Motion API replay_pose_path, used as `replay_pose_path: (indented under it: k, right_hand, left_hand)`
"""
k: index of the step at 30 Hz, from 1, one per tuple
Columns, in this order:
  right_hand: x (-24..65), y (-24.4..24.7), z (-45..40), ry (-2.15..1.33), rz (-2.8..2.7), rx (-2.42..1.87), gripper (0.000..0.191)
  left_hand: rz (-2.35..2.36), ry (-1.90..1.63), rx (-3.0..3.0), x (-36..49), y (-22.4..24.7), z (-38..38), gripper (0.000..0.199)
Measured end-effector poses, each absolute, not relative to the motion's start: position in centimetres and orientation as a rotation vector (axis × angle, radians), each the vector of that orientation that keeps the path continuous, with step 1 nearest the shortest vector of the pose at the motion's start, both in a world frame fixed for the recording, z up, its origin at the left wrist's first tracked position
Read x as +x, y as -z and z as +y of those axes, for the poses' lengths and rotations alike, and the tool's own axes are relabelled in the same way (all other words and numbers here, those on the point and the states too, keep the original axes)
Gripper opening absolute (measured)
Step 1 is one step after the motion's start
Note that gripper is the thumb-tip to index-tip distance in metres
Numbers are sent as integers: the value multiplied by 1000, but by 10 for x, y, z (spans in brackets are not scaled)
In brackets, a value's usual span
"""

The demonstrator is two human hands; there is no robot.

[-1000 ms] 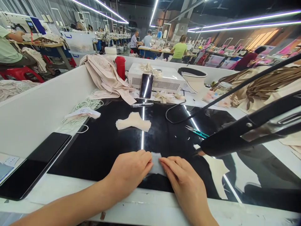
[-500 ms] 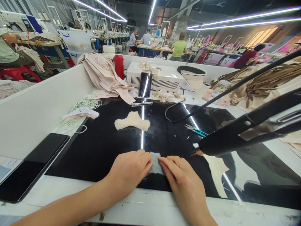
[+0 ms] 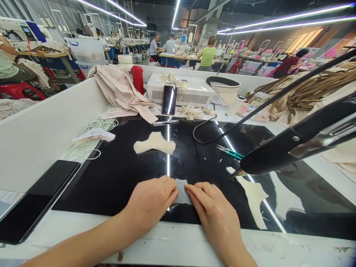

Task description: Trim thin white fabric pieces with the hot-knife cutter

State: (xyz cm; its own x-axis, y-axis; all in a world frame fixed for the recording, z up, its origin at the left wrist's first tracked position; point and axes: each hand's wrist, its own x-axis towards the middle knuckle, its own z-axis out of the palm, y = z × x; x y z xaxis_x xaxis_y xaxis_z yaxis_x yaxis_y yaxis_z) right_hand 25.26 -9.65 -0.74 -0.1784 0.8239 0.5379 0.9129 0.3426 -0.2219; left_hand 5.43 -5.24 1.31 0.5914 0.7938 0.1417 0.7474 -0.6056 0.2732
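A small piece of grey fabric (image 3: 183,193) is stretched between my two hands, just above the front of the glossy black work surface (image 3: 111,178). My left hand (image 3: 151,200) pinches its left edge between thumb and curled fingers. On the opposite edge, my right hand (image 3: 214,207) pinches the cloth with thumb and fingertips. Beyond them lies a cream, T-shaped stack of cut fabric (image 3: 154,143). Another cream cut piece (image 3: 253,198) rests to the right of my right hand, beneath the tip of a black handheld tool (image 3: 267,155).
Teal thread snips (image 3: 230,152) lie behind the black tool, whose cable (image 3: 211,142) loops across the surface. A large phone (image 3: 39,200) lies at left beside pale elastic cord (image 3: 83,142). At the back stand a propped phone (image 3: 169,99), a white box (image 3: 191,97) and a red bottle (image 3: 137,79).
The whole view has shifted slightly, and the black tool appears a little farther right and higher, uncovering more of the cream piece. Both hands still pinch the grey fabric.
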Motion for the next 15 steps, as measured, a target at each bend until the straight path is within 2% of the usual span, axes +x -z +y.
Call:
replay_pose_path:
  k: [10,15]
  right_hand:
    - [252,8,-97,196,-2050,-1552,40]
    - [252,8,-97,212,-2072,-1546,40]
  left_hand:
    - [1271,-504,2756,54,-11,-54,20]
    - [1099,-737,3009,57,-9,-55,25]
